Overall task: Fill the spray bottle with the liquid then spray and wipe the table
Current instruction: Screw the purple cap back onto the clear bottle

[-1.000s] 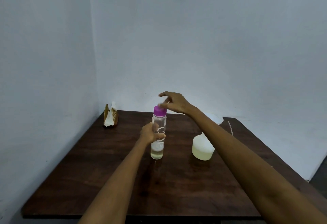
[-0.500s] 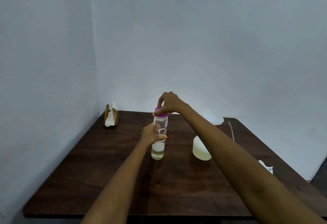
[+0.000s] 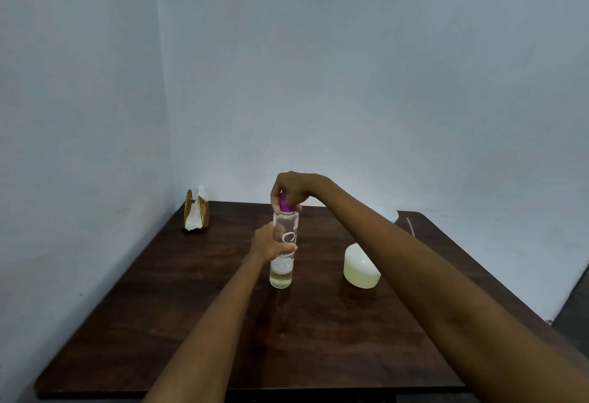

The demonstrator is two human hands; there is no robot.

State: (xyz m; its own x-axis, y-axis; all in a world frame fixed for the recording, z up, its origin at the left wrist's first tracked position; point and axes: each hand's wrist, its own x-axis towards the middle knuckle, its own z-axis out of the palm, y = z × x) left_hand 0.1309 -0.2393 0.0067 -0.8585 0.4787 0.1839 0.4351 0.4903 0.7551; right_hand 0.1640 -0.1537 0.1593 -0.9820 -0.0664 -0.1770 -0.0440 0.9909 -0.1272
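The clear bottle (image 3: 284, 245) stands upright at the table's (image 3: 197, 332) middle, dead ahead at twelve o'clock. The left hand (image 3: 267, 245) grips its body; the right hand (image 3: 294, 190) curls over the purple cap (image 3: 286, 205), ready to twist, I'd judge. The white spray bottle (image 3: 360, 267) waits at three o'clock, partly behind the right forearm. A napkin holder (image 3: 195, 213) sits at ten o'clock, well clear.

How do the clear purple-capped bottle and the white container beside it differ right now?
The clear bottle is tall, slim and see-through; the white container is squat and opaque. The left hand grips the bottle's body and the right hand grips its purple cap; the container stands untouched. Both are upright on the table.
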